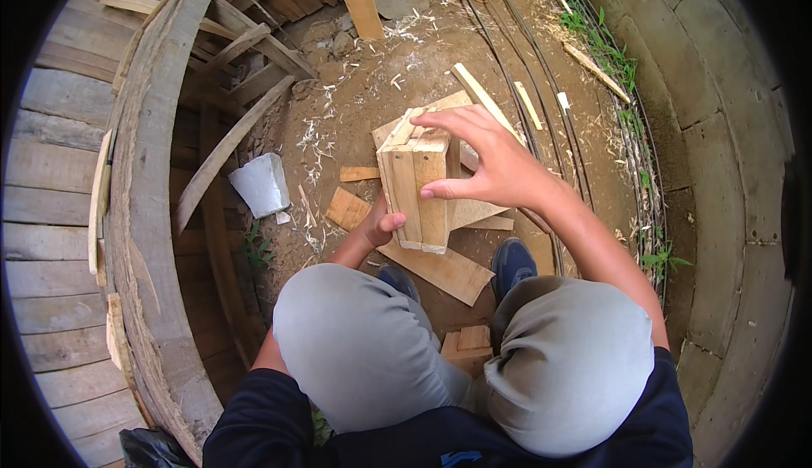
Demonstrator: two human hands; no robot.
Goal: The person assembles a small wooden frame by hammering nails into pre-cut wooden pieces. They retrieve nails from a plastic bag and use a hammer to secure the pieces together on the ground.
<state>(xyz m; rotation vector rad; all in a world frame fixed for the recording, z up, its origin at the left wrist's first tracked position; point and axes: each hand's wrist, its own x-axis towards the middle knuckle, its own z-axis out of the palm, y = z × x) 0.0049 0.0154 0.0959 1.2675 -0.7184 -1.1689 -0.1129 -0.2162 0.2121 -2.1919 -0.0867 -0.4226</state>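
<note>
A small wooden box (413,193) made of pale boards is held up between my hands, over the ground in front of my knees. Dark round spots, like nail heads or holes, mark its near face. My right hand (486,155) grips it from the right, thumb on the near face and fingers over the top edge. Low on the left side, my left hand (378,227) supports it with the thumb showing; its other fingers are hidden behind the box. Loose boards (444,272) lie on the dirt beneath.
A pale stone block (261,186) rests left of the boards. Stacked planks and a long rough beam (161,155) line the left side. Black cables (529,62) run along the ground towards a block wall (719,130) at right. Wood shavings and offcuts litter the dirt.
</note>
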